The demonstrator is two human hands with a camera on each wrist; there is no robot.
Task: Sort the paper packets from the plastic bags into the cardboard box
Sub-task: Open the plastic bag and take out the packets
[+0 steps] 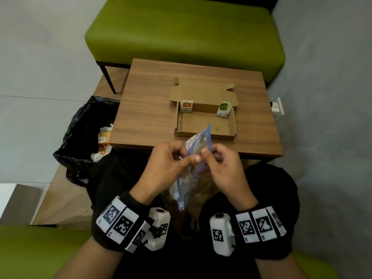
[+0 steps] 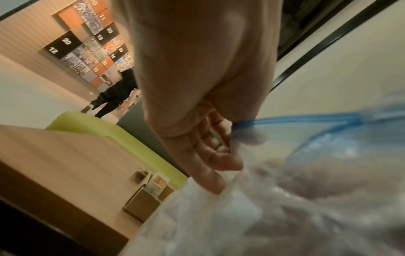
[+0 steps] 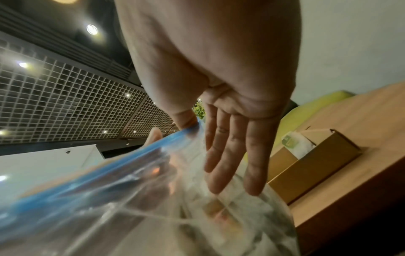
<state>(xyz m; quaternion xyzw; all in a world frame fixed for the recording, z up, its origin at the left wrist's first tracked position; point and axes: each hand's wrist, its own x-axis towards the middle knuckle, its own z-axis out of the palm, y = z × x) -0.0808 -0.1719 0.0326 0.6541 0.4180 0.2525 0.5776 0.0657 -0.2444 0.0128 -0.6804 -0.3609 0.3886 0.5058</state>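
Observation:
A clear plastic bag [image 1: 194,158] with a blue zip strip hangs over my lap, just in front of the table's near edge. My left hand [image 1: 171,160] pinches the zip strip [image 2: 295,119] on one side. My right hand [image 1: 217,162] pinches the strip [image 3: 171,140] on the other side, its other fingers lying against the bag. Paper packets show blurred through the plastic [image 3: 219,209]. The open cardboard box [image 1: 205,133] lies on the table beyond. A white packet with a red mark [image 1: 186,105] leans in its far left corner, a white packet with a green mark [image 1: 223,109] in its far right corner.
The wooden table [image 1: 145,109] holds only the box. A bin lined with a black bag [image 1: 84,133], holding scraps, stands left of the table. A green bench [image 1: 181,31] runs behind it. A grey wall with a white socket [image 1: 278,106] is on the right.

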